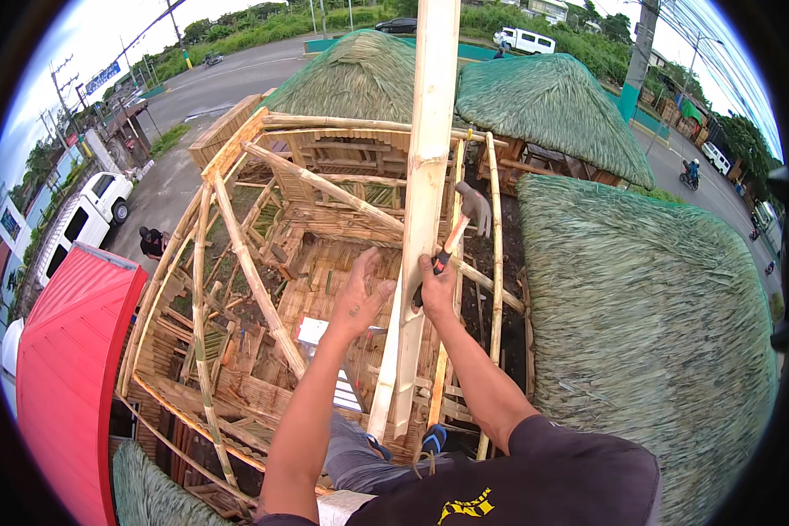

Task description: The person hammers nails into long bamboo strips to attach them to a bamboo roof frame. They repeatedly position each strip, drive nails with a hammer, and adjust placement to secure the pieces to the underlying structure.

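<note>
A long pale split-bamboo pole (428, 167) runs upright through the middle, from near my feet to the top edge. My right hand (438, 285) is closed round the black and red grip of a claw hammer (473, 210) and lies against the pole's right side. The hammer's head points up and away to the right. To the left of the pole, my left hand (360, 294) is raised and open, its fingers apart, holding nothing. Both forearms come up from below. My feet, in blue slippers (434, 438), are near the pole's lower end.
A bamboo roof frame (324, 188) surrounds me, with a woven bamboo floor (324, 272) below. Thatched roofs (640, 351) stand to the right and ahead; a red metal roof (79, 368) is at left. A person (153, 243) stands below near a white vehicle (83, 219).
</note>
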`<state>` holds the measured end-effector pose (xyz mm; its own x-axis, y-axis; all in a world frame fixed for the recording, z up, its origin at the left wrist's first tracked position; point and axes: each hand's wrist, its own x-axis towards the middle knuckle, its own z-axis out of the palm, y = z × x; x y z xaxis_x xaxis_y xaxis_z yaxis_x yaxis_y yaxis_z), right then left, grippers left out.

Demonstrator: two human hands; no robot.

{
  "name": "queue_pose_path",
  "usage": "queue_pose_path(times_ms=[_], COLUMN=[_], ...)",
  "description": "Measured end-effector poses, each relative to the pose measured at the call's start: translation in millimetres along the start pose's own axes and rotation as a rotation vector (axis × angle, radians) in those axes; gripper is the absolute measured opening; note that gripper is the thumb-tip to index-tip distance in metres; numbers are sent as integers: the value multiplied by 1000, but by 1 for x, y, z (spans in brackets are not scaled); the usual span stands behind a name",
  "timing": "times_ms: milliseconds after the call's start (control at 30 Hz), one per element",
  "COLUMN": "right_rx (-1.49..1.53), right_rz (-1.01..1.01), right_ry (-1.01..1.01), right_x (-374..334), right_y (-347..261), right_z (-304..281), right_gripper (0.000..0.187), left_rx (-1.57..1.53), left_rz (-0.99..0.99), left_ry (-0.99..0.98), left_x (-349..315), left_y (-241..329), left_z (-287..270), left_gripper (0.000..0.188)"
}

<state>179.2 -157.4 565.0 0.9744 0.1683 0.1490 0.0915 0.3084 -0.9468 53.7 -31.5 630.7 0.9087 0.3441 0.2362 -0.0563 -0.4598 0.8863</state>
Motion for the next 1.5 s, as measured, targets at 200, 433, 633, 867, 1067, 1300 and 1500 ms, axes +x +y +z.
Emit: queue_pose_path(times_ms=[200,433,633,867,1067,1300,1500], right_rx=[352,482,444,1104,822,795,773], right_rz=[-122,-104,112,304,548,774,929], right_ry=[33,121,-36,-211,213,472,482], right_x=[111,154,148,172,86,-4,-5], right_y=[-147,-191,-128,-83,47,144,142], right_z=[-41,-89,-116,-125,-166,-203,-226], right_gripper=[23,26,68,73,50,44,34], left_rx=[97,194,359,562,738,748,932], left_rz=[-323,-85,78,-126,-420,145,-99], left_ry=[-213,26,114,-126,-282,-321,-485], left_x=[-118,-29,62,-24,-106,-71,-41], left_y=[-110,-51,13,-57,-116,-81,-88], left_z=[155,165,103,-10,-32,144,207], left_gripper=[75,53,49,48,40,97,104])
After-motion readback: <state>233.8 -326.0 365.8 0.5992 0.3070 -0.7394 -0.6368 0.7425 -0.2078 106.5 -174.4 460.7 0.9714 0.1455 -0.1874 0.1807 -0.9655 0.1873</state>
